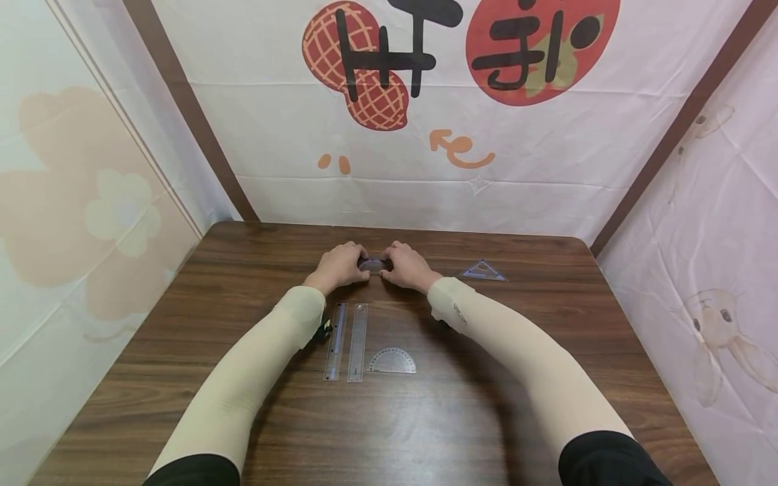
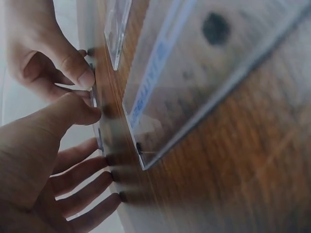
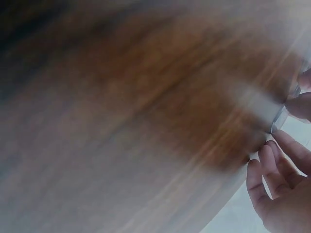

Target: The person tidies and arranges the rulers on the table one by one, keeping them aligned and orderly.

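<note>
At the far middle of the wooden table (image 1: 486,391), my left hand (image 1: 354,260) and right hand (image 1: 392,264) meet over a small clear plastic piece (image 1: 371,264). Both pinch it from opposite sides. In the left wrist view the piece (image 2: 94,99) shows edge-on and thin. My left thumb (image 2: 73,112) presses against it, while the other fingers rest spread on the wood. The right hand's thumb and finger (image 2: 77,73) pinch its upper part. The right wrist view is blurred, showing only fingers (image 3: 274,187) and the piece's edge (image 3: 282,115).
Two clear rulers (image 1: 335,341) (image 1: 357,341) lie side by side between my forearms, a clear protractor (image 1: 392,361) to their right. A small clear set square (image 1: 483,271) lies right of my right hand. Fabric walls enclose the table on three sides.
</note>
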`<state>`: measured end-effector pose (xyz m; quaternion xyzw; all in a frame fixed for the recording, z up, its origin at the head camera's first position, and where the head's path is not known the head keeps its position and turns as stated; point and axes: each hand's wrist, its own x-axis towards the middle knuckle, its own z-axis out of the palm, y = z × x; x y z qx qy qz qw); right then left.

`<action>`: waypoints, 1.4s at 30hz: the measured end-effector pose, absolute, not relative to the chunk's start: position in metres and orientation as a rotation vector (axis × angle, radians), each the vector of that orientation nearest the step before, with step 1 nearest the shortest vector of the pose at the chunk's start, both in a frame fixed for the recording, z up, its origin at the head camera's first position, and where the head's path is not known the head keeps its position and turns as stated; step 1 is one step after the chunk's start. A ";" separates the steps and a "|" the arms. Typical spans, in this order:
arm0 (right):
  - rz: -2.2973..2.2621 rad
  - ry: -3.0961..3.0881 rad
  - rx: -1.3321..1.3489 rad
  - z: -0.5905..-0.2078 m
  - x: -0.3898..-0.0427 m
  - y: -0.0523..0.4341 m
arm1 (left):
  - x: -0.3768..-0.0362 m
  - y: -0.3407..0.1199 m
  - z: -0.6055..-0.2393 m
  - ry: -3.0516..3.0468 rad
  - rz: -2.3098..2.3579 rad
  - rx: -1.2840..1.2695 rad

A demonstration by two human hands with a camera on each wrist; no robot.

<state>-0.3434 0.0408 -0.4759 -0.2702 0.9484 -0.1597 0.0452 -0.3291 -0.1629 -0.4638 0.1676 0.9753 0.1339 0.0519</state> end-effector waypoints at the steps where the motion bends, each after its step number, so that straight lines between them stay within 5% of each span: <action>1: -0.500 2.894 -0.820 -0.476 -0.343 0.041 | -0.329 -0.163 -0.464 2.967 0.411 0.509; 42: -0.640 2.942 -0.901 -0.470 -0.319 0.063 | -0.302 -0.159 -0.464 3.035 0.487 0.622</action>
